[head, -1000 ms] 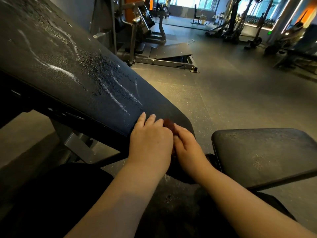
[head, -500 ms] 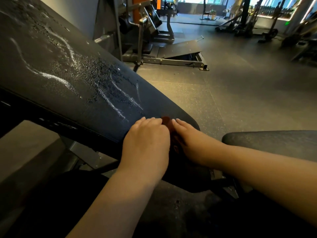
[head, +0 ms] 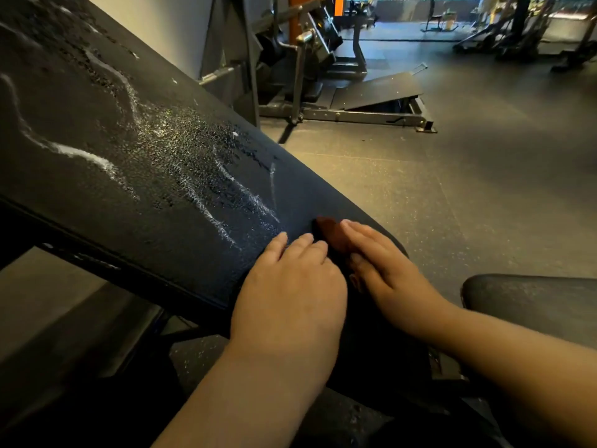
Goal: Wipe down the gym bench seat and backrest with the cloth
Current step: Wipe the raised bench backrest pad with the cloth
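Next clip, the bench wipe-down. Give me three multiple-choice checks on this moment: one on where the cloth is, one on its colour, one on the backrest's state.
1. Where is the cloth?
A. in a bucket
B. hung over a rail
C. on the lower end of the backrest, under the right hand

2. What colour is the cloth?
A. dark reddish-brown
B. white
C. bright blue

3. How is the backrest's surface?
A. wiped dry
B. marked with white streaks and droplets
C. covered by a towel

Answers:
1 C, its tip shows just beyond the right hand's fingers at the backrest's lower end.
2 A, the exposed tip is dark red-brown.
3 B, wavy white lines and beads lie on the backrest above the cloth.
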The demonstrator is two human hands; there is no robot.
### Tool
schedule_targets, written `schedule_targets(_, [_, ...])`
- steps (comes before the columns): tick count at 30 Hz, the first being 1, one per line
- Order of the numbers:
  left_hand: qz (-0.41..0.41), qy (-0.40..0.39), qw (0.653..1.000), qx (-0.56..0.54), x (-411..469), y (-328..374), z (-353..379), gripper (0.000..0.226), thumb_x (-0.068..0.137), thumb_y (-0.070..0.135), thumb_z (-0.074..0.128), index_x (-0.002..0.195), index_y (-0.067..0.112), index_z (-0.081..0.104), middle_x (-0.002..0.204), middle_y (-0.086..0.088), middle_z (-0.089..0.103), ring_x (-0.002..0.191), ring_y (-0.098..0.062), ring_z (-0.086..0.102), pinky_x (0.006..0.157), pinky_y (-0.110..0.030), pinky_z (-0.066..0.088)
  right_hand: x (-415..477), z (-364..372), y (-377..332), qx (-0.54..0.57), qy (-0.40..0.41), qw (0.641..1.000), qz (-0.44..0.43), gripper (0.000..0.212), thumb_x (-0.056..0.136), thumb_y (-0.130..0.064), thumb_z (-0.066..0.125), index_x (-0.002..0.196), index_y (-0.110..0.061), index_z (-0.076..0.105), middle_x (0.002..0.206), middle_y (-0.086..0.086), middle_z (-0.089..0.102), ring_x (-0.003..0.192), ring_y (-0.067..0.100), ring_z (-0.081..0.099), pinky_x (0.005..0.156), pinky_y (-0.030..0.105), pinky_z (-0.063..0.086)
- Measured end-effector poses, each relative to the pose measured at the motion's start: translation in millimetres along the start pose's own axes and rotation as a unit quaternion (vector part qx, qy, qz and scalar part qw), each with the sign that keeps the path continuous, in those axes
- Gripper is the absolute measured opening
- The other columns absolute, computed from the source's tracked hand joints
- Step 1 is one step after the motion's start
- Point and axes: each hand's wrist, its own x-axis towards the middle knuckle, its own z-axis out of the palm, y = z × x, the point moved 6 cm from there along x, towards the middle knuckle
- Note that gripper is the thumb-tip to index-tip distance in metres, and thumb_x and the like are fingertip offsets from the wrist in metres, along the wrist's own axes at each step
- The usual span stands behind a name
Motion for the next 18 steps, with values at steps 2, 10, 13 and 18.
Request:
schedule_targets(2, [-0.007, -0.036, 0.999, 0.022, 7, -1, 2, 0.052, 0.104, 0.024, 0.031, 0.155, 0.016, 0.029, 0.166, 0.000, 0.017, 0.154, -0.015, 0.009, 0.126, -0.040, 0.002, 28, -2, 21, 0.016, 0.042, 0.998, 0.043, 0.048, 0.105, -0.012, 0.045, 0.151, -0.022, 0.042, 0.153, -0.012, 0.035, 0.141, 0.001, 0.034, 0.117, 0.015, 0.023])
schedule_targets(10, [-0.004, -0.025, 0.999, 0.030, -1, 3, 10, 0.076, 0.088, 0.024, -0.015, 0.159, 0.007, 0.006, 0.168, -0.006, 0.004, 0.155, -0.020, -0.005, 0.124, -0.041, -0.009, -1, 10, -21, 0.070, 0.034, 0.996, -0.043, 0.050, 0.103, -0.009, 0.050, 0.150, -0.025, 0.043, 0.139, -0.021, 0.045, 0.131, -0.006, 0.041, 0.108, 0.007, 0.029])
schedule_targets(13, [-0.003, -0.035, 0.999, 0.022, -6, 2, 15, 0.093, 0.072, 0.023, -0.021, 0.159, 0.006, 0.010, 0.168, -0.008, 0.007, 0.155, -0.022, -0.002, 0.124, -0.042, -0.009, -3, 4, -11, 0.049, 0.031, 0.997, -0.050, 0.049, 0.103, -0.011, 0.048, 0.150, -0.024, 0.044, 0.142, -0.016, 0.045, 0.133, -0.006, 0.040, 0.107, 0.006, 0.028])
schedule_targets(18, [-0.011, -0.056, 0.998, 0.034, -4, 2, 21, 0.094, 0.072, 0.022, -0.022, 0.158, 0.006, 0.009, 0.168, -0.008, 0.003, 0.155, -0.023, -0.005, 0.120, -0.045, -0.013, 62, -3, 34, 0.042, 0.101, 0.991, 0.077, 0.037, 0.102, -0.004, 0.044, 0.130, -0.021, 0.061, 0.123, 0.000, 0.056, 0.111, 0.013, 0.055, 0.095, 0.019, 0.041])
